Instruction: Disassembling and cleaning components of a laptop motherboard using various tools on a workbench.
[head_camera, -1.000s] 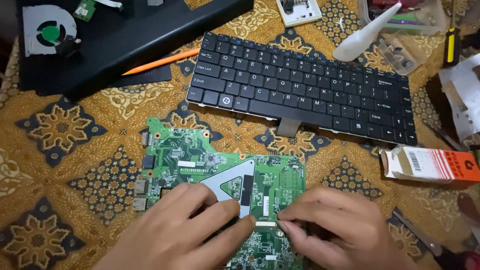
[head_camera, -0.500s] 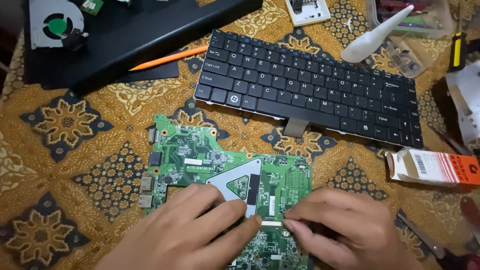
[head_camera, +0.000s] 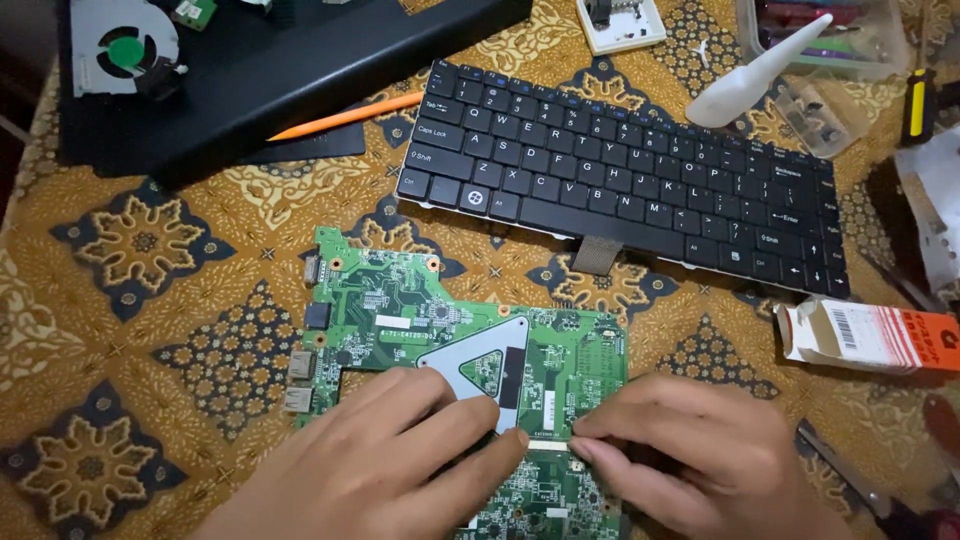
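Left hand (head_camera: 400, 460): flat and open, pressing the green laptop circuit board (head_camera: 400, 310).
Right hand (head_camera: 690, 450): fingertips pinched at the board's near edge; whether they grip anything, I cannot tell.
Board: near edge of the patterned brown cloth (head_camera: 150, 300).

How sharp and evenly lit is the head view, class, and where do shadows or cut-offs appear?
Head view: sharp and evenly lit; green circuit board and keyboard crisp; soft shadow under left hand and right hand; top-left corner dark; the hands are cropped by the bottom edge.
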